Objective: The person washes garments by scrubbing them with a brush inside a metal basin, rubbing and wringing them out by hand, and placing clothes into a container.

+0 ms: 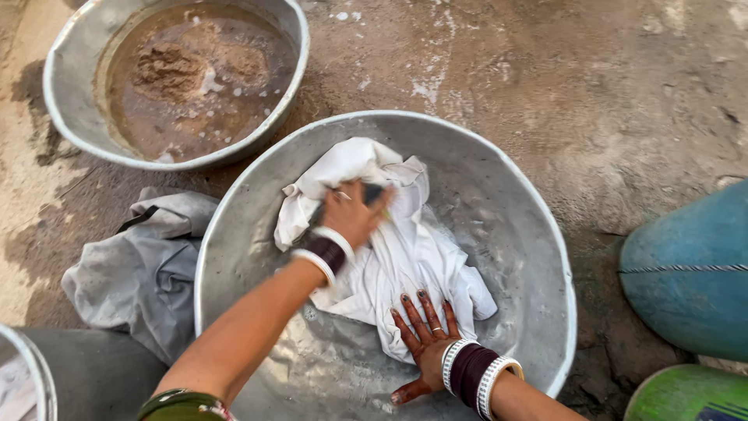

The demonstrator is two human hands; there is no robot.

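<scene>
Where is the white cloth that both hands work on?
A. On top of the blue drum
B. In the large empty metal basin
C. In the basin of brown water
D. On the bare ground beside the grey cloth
B: the white cloth lies in the large metal basin, with the right hand pressed flat on it and the left hand rubbing a dark object on it.
</scene>
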